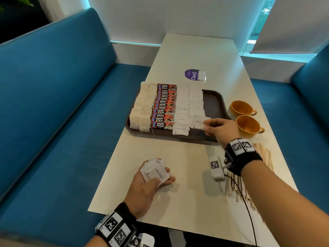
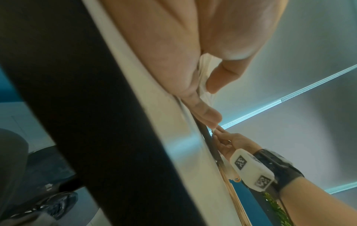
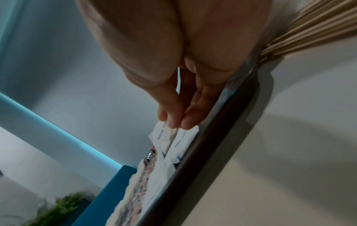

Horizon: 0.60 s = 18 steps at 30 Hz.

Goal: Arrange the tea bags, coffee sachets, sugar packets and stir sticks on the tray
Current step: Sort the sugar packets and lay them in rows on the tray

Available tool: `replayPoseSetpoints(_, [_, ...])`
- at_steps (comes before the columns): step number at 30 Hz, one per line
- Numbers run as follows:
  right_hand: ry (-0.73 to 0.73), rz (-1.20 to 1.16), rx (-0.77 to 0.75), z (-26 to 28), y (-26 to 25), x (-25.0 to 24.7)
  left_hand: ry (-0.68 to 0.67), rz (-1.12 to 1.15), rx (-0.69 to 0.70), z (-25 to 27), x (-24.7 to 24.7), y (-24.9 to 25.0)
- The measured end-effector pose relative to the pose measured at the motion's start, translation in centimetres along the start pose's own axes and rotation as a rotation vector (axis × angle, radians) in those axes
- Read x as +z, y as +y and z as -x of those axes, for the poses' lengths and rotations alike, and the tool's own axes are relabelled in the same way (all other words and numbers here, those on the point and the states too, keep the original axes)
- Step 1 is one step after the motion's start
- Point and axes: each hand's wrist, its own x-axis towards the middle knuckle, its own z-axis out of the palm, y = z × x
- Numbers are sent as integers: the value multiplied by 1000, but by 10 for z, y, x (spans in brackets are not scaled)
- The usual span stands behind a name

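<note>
Brown tray (image 1: 213,104), red coffee sachets (image 1: 164,111), orange cups (image 1: 241,108)

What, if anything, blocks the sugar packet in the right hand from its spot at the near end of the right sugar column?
Nothing visible. The right hand pinches the sugar packet right above the tray, at the column's near end; bare tray floor lies below.
</note>
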Motion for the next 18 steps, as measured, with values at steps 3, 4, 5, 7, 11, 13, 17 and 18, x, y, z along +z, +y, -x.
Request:
replayPoseSetpoints(3, [-21,128,28,-17,-2,2,-14,8,-12,0,-3,-3])
replayPoseSetpoints(4, [-32,179,37,-21,-2,3,-17,9,-15,0,-4,-3])
replayPoseSetpoints(5, [-45,239,48,-24,-2,3,-17,10,-17,0,-4,-3])
replayPoseSetpoints(7, [-72,344,52,-30,-1,5,-16,12,-20,0,-4,-3])
replayPoseSetpoints(11, [-93,441,36,-39,-1,7,-11,13,-17,0,-2,-2])
replayPoseSetpoints(13, [-106,471,19,-41,-2,9,-16,1,-8,0,-1,-1])
replayPoseSetpoints(17, [-86,456,-11,-38,-2,5,-25,-11,-2,3,4,5])
replayPoseSetpoints(18, [-67,433,-19,-33,-4,3,-23,-13,-2,3,4,6])
